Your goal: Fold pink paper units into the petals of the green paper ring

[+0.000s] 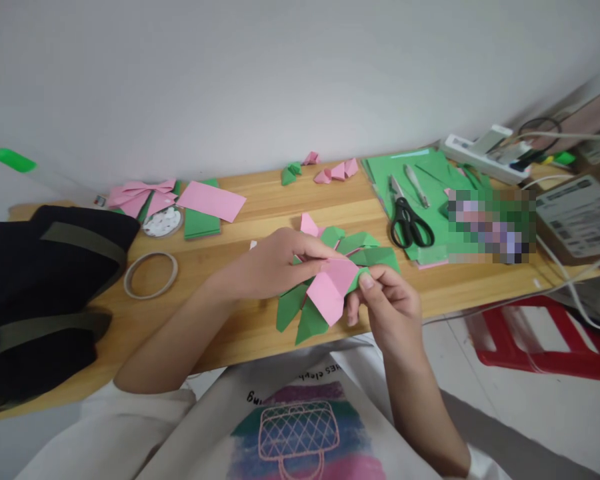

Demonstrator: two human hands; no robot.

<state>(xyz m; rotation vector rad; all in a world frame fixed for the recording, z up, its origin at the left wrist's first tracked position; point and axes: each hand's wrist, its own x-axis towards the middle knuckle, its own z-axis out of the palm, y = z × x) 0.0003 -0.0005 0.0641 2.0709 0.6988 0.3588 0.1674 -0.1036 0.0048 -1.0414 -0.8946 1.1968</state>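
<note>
A folded paper flower (333,297) with pink petals and green leaves is held just above the front edge of the wooden table. My left hand (285,263) reaches over it from the left, thumb and fingers closed on the pink fold near its middle. On the right side, my right hand (387,300) pinches a green leaf tip between thumb and fingers. Green leaves fan out behind and below the pink part. The left hand hides part of the flower's left side.
Black-handled scissors (411,223) and a utility knife (417,185) lie on green paper (380,177) at the right. A tape roll (151,275), pink paper (213,200) and a black bag (55,267) are at left. A power strip (487,157) and cardboard box (580,213) stand far right.
</note>
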